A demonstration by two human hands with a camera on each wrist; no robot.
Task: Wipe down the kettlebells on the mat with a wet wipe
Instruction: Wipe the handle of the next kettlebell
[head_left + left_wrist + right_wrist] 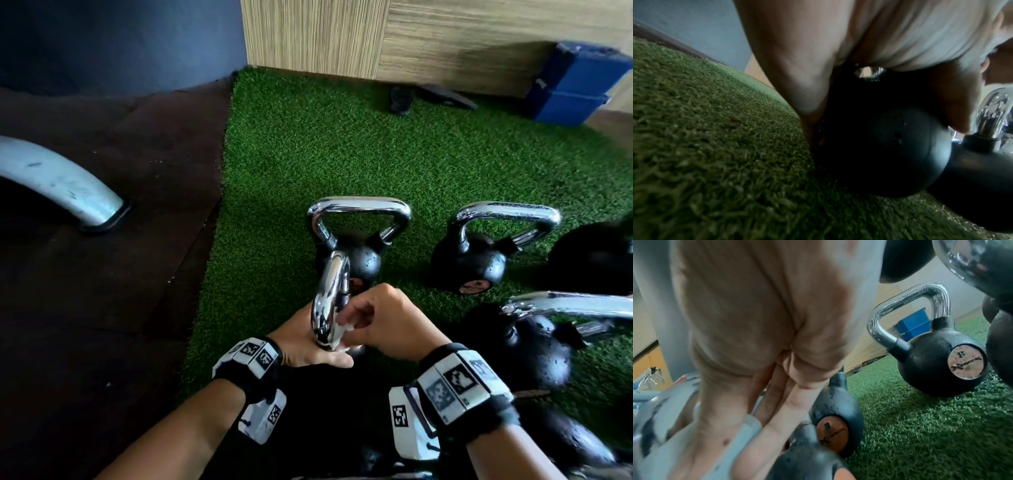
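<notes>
On the green turf mat (308, 154) stand several black kettlebells with chrome handles. The nearest kettlebell (330, 298) shows its handle edge-on. My left hand (308, 346) cups its black ball (879, 154) at the foot of the handle, thumb stretched along the top. My right hand (363, 318) pinches a white wet wipe (339, 330) against the lower part of that handle. Behind it is a second kettlebell (346, 253) (836, 410), and to the right a third (479, 257) (937, 363), both beaded with drops.
Another kettlebell (534, 346) lies close by my right wrist, and one more (596, 260) sits at the right edge. A grey metal leg (61, 181) rests on the dark rubber floor to the left. A blue box (575, 85) stands by the wooden wall.
</notes>
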